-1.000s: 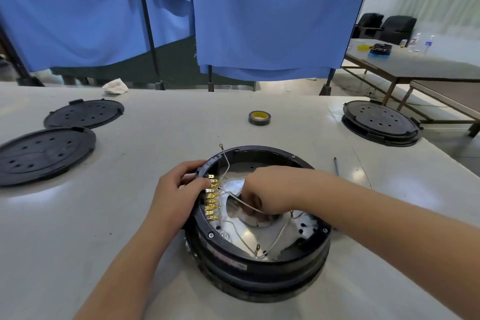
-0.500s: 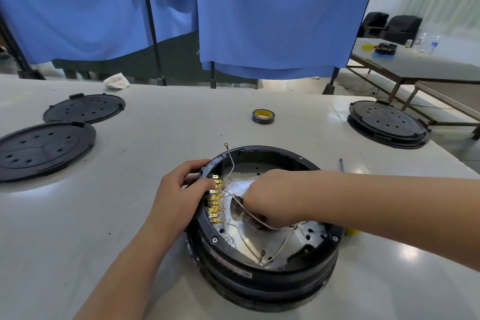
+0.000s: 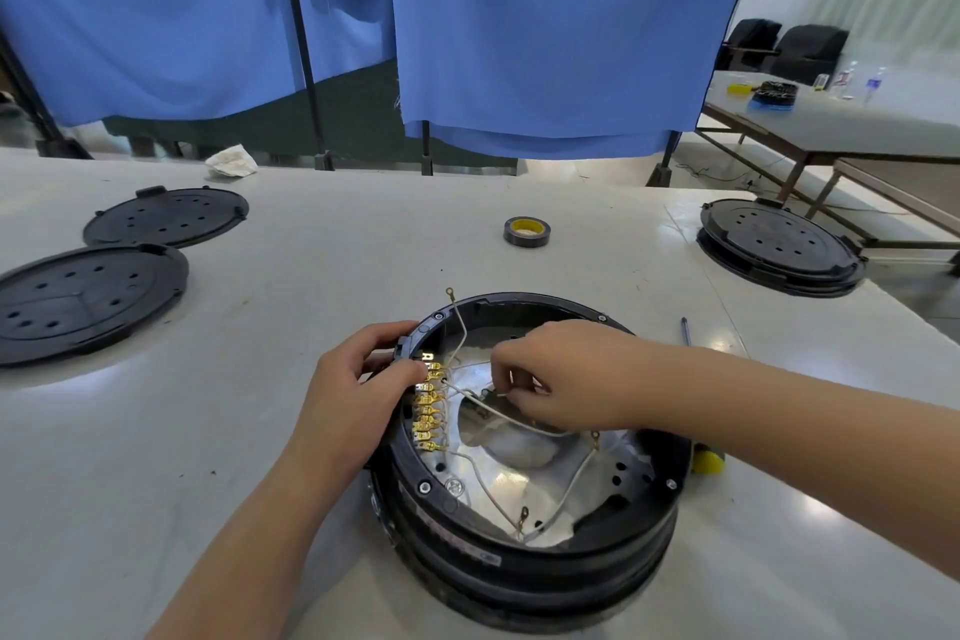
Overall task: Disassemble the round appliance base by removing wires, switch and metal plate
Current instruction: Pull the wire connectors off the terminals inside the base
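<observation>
The round black appliance base (image 3: 519, 572) sits open on the white table in front of me. Inside lies a shiny metal plate (image 3: 519, 478) with white wires (image 3: 566, 489) looping over it. A row of brass terminals (image 3: 428, 411) runs along the inner left wall. My left hand (image 3: 358, 385) grips the base's left rim, thumb by the top terminals. My right hand (image 3: 556, 374) reaches in from the right and pinches a white wire above the plate's middle. One wire end with a ring lug (image 3: 450, 293) sticks up over the far rim.
Two black perforated lids (image 3: 93, 296) (image 3: 166, 216) lie at the left, and another black base (image 3: 779, 247) stands at the far right. A tape roll (image 3: 526, 231) lies beyond the base. A screwdriver (image 3: 685, 330) with a yellow handle (image 3: 707, 460) lies right of it. Blue curtains hang behind.
My right hand has risen from deep in the base's middle and its fingers now pinch a wire higher up. The left hand stays on the rim.
</observation>
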A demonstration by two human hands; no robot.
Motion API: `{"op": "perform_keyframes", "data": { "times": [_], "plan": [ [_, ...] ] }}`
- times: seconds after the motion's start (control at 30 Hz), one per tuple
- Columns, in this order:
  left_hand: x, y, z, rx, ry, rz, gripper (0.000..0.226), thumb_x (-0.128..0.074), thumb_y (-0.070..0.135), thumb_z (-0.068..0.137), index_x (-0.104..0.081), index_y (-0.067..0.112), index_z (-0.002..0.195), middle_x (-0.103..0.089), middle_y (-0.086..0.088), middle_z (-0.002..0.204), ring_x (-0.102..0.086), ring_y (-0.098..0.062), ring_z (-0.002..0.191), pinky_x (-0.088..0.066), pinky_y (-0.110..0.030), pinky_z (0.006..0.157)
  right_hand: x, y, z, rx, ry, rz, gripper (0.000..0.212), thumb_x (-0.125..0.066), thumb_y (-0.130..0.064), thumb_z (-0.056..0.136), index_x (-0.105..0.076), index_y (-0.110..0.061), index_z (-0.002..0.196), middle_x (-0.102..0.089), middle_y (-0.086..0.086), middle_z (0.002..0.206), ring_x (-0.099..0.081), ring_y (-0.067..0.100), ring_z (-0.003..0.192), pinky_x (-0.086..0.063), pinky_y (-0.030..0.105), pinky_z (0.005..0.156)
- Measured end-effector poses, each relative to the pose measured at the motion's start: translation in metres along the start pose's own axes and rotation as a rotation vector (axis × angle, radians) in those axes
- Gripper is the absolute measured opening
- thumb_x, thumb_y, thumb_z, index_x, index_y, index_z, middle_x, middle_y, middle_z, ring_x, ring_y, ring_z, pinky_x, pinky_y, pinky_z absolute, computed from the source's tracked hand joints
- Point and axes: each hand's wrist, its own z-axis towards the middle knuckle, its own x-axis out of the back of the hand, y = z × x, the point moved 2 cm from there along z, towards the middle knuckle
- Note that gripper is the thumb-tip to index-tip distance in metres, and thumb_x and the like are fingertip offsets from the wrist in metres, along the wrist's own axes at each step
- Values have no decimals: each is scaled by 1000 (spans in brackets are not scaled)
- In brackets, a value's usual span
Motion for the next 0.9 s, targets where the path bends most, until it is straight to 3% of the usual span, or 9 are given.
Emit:
{"op": "perform_keyframes", "data": {
  "times": [0.13,0.23,0.3,0.43,0.5,0.67,0.8,0.9],
  "plan": [
    [0,0,0,1,1,6,37,-64,1,81,-72,36,89,-74,5,79,-69,-8,67,-50,-16,54,0,13,-5,-96,81,320,20,-56,-20,92,-69,-27,105,-65,-14,81,-54,-4,67,-42,12,62],
    [0,0,0,2,5,1,37,-64,2,82,-72,37,89,-73,4,80,-68,-7,68,-50,-15,53,-3,21,-7,-169,184,518,17,-60,-14,90,-72,-19,101,-71,-8,80,-65,5,76,-52,18,72],
    [0,0,0,9,5,-1,36,-64,3,81,-72,37,89,-72,6,80,-67,-6,67,-49,-16,52,-4,23,-8,-178,182,588,12,-63,-14,89,-71,-18,97,-72,-8,78,-66,4,74,-51,14,71],
    [0,1,-1,23,6,-11,35,-64,3,81,-72,36,89,-72,9,76,-68,-5,65,-49,-16,50,-6,18,-6,-128,32,498,7,-66,-19,88,-69,-24,90,-71,-13,77,-65,-1,74,-55,22,75],
    [0,1,-2,27,9,-5,34,-64,4,82,-72,37,90,-72,8,79,-68,-8,68,-50,-19,51,-6,17,-5,-130,61,489,6,-66,-18,87,-69,-23,89,-70,-12,78,-65,0,75,-56,28,78],
    [0,2,-3,27,10,-13,35,-63,2,82,-72,34,92,-72,5,79,-67,-3,61,-49,-17,49,9,26,-9,-213,286,827,7,-73,-15,84,-70,-14,90,-74,4,77,-72,12,71,-59,24,72],
    [0,1,-3,26,12,-3,35,-64,2,82,-72,34,93,-72,4,81,-66,-3,62,-49,-17,51,23,56,-24,-405,578,1044,3,-74,-15,83,-71,-15,85,-72,-1,67,-66,8,58,-55,18,59],
    [1,1,-3,28,10,0,35,-64,3,83,-73,35,91,-73,4,81,-67,-4,62,-49,-17,50,17,87,-41,-582,660,1010,4,-75,-19,82,-71,-16,83,-72,-4,66,-64,3,55,-52,14,53]
  ]
}}
